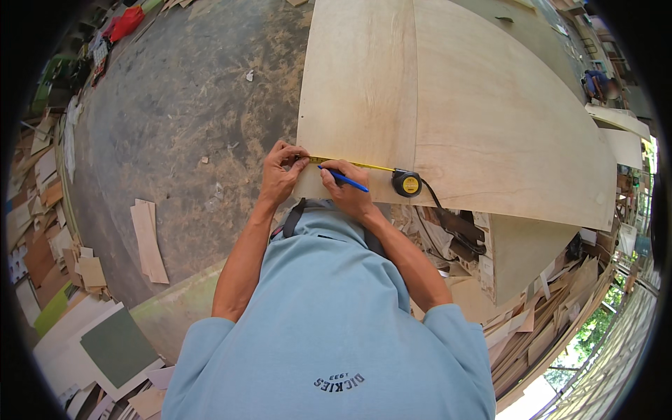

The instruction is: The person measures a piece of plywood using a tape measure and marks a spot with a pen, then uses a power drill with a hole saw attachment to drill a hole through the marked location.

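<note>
A large pale plywood sheet (483, 112) lies in front of me, its left edge near my hands. Across its near part stretches the yellow blade of a tape measure (407, 183), whose black and yellow case rests on the wood to the right. My left hand (281, 170) is closed on the blade's end at the sheet's left edge. Just right of it, my right hand (346, 185) grips a blue pen (343, 178) slanting over the fingers, and lies against the sheet close below the blade. The pen's writing tip is hard to make out.
A dark, dusty surface (189, 105) spreads to the left, with a few thin wood strips (148, 241) on it. Board offcuts (52, 245) pile up at the far left, and more stacked strips (553, 325) lie at the lower right. Another person (598, 85) is at the far right.
</note>
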The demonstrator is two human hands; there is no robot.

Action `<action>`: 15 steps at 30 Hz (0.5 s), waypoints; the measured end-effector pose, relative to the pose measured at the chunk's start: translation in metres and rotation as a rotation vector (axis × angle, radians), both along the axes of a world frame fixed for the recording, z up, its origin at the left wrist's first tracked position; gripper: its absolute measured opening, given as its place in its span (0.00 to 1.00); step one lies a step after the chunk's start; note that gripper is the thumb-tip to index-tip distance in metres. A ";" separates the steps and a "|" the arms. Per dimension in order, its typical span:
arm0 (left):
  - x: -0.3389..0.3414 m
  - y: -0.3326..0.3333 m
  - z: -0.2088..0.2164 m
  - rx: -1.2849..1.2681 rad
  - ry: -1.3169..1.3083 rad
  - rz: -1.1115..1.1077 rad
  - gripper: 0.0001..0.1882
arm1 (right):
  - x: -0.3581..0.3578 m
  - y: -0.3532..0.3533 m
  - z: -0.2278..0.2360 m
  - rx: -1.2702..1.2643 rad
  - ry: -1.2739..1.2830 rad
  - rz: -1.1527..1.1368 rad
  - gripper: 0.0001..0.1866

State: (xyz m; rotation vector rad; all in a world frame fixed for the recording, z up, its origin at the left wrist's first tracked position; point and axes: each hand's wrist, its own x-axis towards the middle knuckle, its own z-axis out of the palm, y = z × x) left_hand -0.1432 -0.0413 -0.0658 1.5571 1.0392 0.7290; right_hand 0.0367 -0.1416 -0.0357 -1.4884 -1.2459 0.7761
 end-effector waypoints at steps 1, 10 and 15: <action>0.000 0.000 -0.001 -0.006 -0.001 0.003 0.06 | 0.000 0.000 -0.002 -0.014 -0.007 -0.004 0.08; 0.000 0.001 -0.002 -0.012 0.006 -0.002 0.07 | 0.001 0.001 -0.009 0.012 0.004 -0.002 0.08; 0.000 0.001 -0.002 -0.008 0.013 -0.005 0.07 | 0.001 0.002 -0.010 0.026 0.006 0.004 0.07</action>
